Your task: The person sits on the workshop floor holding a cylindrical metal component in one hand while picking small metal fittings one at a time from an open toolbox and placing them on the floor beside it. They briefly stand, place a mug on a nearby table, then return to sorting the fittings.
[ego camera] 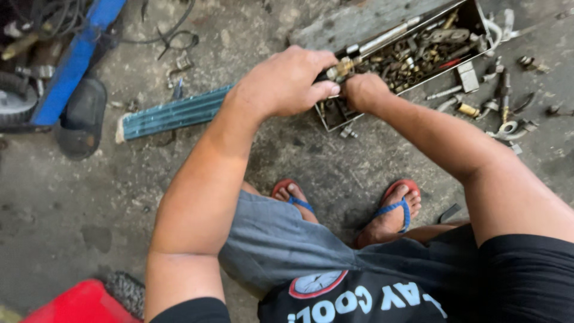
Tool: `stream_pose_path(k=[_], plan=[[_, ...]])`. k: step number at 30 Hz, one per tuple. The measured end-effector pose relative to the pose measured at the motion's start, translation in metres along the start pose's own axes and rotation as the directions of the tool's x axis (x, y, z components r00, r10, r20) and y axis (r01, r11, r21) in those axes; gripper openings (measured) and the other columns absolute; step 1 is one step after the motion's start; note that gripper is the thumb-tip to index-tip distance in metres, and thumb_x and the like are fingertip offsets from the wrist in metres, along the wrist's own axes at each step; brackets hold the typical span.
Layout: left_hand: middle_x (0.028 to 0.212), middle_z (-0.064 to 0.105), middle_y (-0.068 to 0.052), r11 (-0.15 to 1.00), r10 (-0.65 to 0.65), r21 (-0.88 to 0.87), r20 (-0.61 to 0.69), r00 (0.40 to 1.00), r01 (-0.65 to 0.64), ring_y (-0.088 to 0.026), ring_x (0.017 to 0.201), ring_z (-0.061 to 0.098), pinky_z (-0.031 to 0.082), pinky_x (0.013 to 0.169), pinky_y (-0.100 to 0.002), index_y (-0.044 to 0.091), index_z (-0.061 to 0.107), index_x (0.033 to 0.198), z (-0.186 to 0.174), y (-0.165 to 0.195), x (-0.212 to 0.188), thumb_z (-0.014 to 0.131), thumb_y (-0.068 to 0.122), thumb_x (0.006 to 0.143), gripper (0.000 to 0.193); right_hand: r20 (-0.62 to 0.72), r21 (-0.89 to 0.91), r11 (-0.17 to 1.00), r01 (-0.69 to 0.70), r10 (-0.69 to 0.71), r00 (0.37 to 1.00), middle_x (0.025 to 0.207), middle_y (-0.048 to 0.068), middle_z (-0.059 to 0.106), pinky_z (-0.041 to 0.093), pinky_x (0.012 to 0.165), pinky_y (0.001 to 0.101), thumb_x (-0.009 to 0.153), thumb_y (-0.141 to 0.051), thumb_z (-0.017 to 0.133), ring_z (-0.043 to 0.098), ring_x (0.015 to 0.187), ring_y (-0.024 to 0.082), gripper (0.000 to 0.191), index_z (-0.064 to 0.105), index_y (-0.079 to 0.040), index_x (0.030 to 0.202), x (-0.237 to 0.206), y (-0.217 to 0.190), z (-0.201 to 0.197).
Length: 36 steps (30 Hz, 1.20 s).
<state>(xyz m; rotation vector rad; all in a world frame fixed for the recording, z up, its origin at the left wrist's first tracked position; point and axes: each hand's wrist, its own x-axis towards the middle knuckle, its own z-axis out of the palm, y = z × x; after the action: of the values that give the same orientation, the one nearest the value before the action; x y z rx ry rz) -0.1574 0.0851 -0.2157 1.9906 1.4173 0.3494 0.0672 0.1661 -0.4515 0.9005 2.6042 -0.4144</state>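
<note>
My left hand [286, 82] is closed around a small brass fitting [339, 67], pinched between thumb and fingers over the near end of a long metal box [472, 12]. My right hand [362, 91] is curled shut just right of it, touching the same fitting; its fingers are hidden. The box holds several brass and steel fittings [412, 57] and a long metal tube [382, 37].
Loose fittings and clamps [502, 101] lie on the concrete right of the box. A teal ribbed strip [173, 113] lies at left, beside a blue frame [75, 57] and a dark wheel [15, 98]. A red object [78, 305] sits bottom left. My sandalled feet [391, 209] are below.
</note>
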Motion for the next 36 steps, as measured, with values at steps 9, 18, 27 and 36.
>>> stream_pose_path(k=[9, 18, 27, 36], plan=[[0.100, 0.073, -0.019, 0.999, -0.036, 0.008, 0.049, 0.998, 0.036, -0.040, 0.099, 0.069, 0.053, 0.083, -0.052, 0.012, 0.070, 0.112, -0.003, 0.010, -0.005, 0.071, 0.034, 0.090, 0.032, -0.002, -0.030, 0.997, 0.066, -0.066, 0.998, 0.098, 0.012, 0.074, 0.058, 0.070, 0.0479, 0.082, -0.023, 0.069, 0.073, 0.086, 0.034, 0.014, 0.077, -0.016, 0.091, -0.013, 0.002, -0.001], [0.103, 0.072, -0.020, 0.999, -0.033, 0.040, 0.013, 0.999, 0.033, -0.041, 0.101, 0.067, 0.053, 0.083, -0.052, 0.009, 0.069, 0.108, -0.002, 0.004, -0.004, 0.073, 0.038, 0.089, 0.035, -0.006, 0.255, 0.966, 0.046, -0.046, 0.999, 0.095, 0.014, 0.072, 0.056, 0.075, 0.0492, 0.083, -0.037, 0.076, 0.069, 0.086, 0.039, 0.029, 0.072, -0.011, 0.093, -0.025, 0.042, -0.011], [0.108, 0.071, -0.019, 0.999, -0.012, 0.048, 0.059, 0.998, 0.009, -0.040, 0.106, 0.066, 0.052, 0.086, -0.051, 0.007, 0.068, 0.108, 0.010, 0.001, 0.013, 0.073, 0.038, 0.089, 0.037, 0.133, -0.039, 0.992, 0.116, -0.110, 0.985, 0.097, 0.008, 0.074, 0.058, 0.073, 0.0480, 0.087, -0.034, 0.071, 0.072, 0.088, 0.034, 0.018, 0.075, -0.022, 0.099, -0.014, 0.017, -0.019], [0.107, 0.072, -0.019, 0.998, -0.055, 0.031, 0.066, 0.996, 0.053, -0.040, 0.105, 0.066, 0.052, 0.085, -0.051, 0.008, 0.068, 0.111, 0.008, -0.002, 0.005, 0.073, 0.038, 0.089, 0.037, -0.029, 0.218, 0.949, 0.229, -0.228, 0.973, 0.098, 0.012, 0.069, 0.055, 0.072, 0.0481, 0.078, -0.027, 0.075, 0.067, 0.085, 0.037, 0.020, 0.068, -0.014, 0.091, -0.019, 0.046, -0.013]])
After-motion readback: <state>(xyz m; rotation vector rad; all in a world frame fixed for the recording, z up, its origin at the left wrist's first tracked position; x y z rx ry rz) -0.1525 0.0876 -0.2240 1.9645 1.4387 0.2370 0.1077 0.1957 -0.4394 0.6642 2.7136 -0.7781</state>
